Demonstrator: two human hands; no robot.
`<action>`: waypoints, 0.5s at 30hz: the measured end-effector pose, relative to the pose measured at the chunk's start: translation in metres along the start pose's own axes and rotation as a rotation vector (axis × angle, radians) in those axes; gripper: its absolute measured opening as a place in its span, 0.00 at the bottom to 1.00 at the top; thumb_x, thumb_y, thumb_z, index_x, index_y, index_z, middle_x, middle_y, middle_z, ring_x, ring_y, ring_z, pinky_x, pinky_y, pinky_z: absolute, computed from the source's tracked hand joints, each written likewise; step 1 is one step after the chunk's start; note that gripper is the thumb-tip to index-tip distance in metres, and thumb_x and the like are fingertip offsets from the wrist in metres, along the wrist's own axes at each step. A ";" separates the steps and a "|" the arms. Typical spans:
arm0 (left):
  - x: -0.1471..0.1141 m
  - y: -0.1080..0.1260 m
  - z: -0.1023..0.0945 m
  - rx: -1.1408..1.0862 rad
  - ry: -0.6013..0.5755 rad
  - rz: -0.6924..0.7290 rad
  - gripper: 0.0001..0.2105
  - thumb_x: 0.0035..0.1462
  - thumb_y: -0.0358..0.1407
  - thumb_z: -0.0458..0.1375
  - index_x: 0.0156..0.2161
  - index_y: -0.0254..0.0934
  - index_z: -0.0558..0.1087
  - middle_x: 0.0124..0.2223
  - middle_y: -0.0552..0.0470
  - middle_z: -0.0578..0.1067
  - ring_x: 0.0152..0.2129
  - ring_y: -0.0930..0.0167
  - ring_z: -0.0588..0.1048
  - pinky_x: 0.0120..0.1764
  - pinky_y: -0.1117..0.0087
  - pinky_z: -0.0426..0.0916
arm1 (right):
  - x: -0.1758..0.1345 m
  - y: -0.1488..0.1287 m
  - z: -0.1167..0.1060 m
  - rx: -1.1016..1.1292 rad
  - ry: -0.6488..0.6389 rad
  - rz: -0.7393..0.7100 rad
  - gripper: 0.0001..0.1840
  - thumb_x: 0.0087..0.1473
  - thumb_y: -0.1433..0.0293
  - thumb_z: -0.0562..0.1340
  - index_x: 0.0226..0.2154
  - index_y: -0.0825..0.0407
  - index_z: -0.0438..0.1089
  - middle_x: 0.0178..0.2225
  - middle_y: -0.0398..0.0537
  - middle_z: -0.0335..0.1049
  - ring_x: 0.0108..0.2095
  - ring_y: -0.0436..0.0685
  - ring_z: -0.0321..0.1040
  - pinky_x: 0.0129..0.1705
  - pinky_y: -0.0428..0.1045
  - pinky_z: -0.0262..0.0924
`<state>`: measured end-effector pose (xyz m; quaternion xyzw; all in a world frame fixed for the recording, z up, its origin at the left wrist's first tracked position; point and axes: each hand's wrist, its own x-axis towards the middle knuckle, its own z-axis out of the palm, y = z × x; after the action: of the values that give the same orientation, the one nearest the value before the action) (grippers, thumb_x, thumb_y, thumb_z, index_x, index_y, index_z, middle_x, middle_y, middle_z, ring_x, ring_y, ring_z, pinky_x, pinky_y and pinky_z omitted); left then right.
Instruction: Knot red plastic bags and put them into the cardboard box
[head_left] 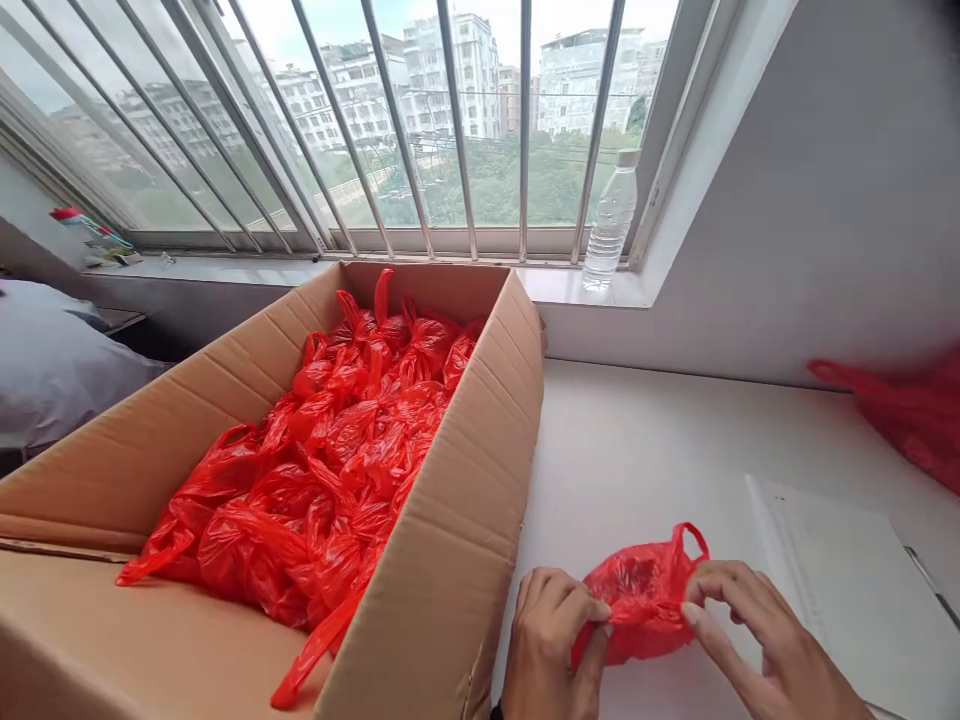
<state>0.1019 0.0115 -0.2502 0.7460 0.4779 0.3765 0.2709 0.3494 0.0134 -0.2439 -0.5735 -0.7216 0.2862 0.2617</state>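
White worktop (637,450) runs under a barred window (450,120), with blocks of flats and trees beyond the glass. On the sill stands a clear water bottle (611,220), upright, near the right side of the frame. At the near edge of the worktop both hands hold one small red bag (637,590) between them. The left hand (551,645) has its grip closed, thumb and forefinger pinching the bag's left edge. The right hand (757,630) pinches the right edge with its fingertips, the other fingers loose and spread. One handle loop of the bag stands up above the right hand. Just left of the hands sits an open cardboard box (450,520), filled with many red bags (337,450) of the same kind, some handles trailing over the pile. A white sheet (840,580) lies to the right of the hands, and another red bag (915,420) sits at the far right edge.
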 end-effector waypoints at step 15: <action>0.016 -0.001 -0.015 -0.029 0.036 0.009 0.07 0.64 0.30 0.57 0.44 0.44 0.72 0.43 0.53 0.73 0.42 0.72 0.72 0.44 0.73 0.69 | 0.014 -0.035 -0.017 0.169 -0.010 0.126 0.05 0.64 0.61 0.58 0.39 0.44 0.66 0.40 0.42 0.68 0.42 0.57 0.61 0.42 0.54 0.58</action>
<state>0.0937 0.0267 -0.2377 0.7372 0.4737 0.3980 0.2715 0.3349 0.0226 -0.2063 -0.5920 -0.6587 0.3650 0.2871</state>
